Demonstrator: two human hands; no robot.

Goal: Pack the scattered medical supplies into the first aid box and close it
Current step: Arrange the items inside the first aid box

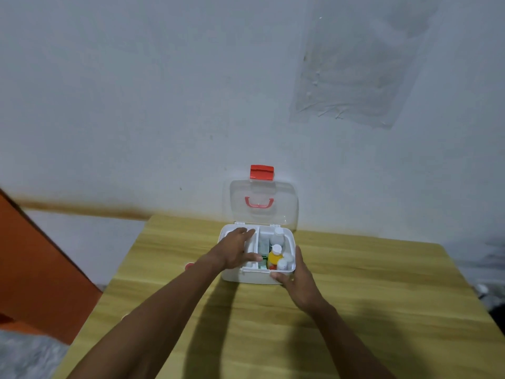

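The white first aid box (247, 277) stands open on the wooden table, its clear lid (263, 204) upright against the wall with a red latch (261, 172) on top. The right half holds a yellow bottle (274, 257), white bottles (278, 236) and a green packet. My left hand (235, 248) lies flat over the white inner tray (250, 259) in the left half, fingers spread. My right hand (296, 280) grips the box's front right corner. What lies under the left palm is hidden.
The table (355, 296) meets a grey wall behind the box. A small red-and-white item (188, 266) peeks out left of my left forearm. An orange panel (41, 255) stands to the left of the table, and a dark object sits past the right edge.
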